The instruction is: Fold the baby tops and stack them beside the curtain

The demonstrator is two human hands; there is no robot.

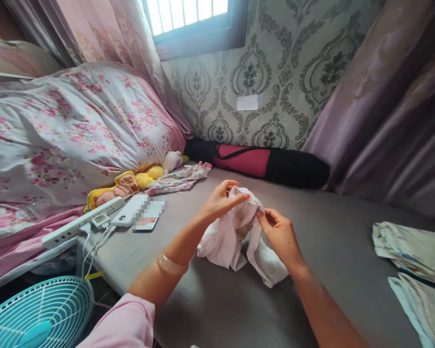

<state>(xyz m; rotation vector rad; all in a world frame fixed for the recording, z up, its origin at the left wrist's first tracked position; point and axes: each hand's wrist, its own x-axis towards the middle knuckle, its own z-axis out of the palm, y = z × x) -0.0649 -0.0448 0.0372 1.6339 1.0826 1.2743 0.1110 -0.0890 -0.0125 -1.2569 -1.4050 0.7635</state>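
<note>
A crumpled white garment (223, 241) hangs from both my hands, its lower folds at the grey bed surface; its cut is hard to make out. My left hand (219, 200) grips the garment's upper edge, thumb stretched along the near side and fingers partly hidden behind the cloth. Lower and to the right, my right hand (278, 234) pinches the same edge between thumb and fingers. Between the hands the cloth is bunched, and two loose parts droop apart below.
Folded clothes (416, 256) lie at the right. A long black and pink bag (242, 162) rests along the wall. At left are a patterned garment (181, 179), plush toys (143, 180), a power strip (83, 222), a white power bank (128, 212) and a blue fan (39, 314).
</note>
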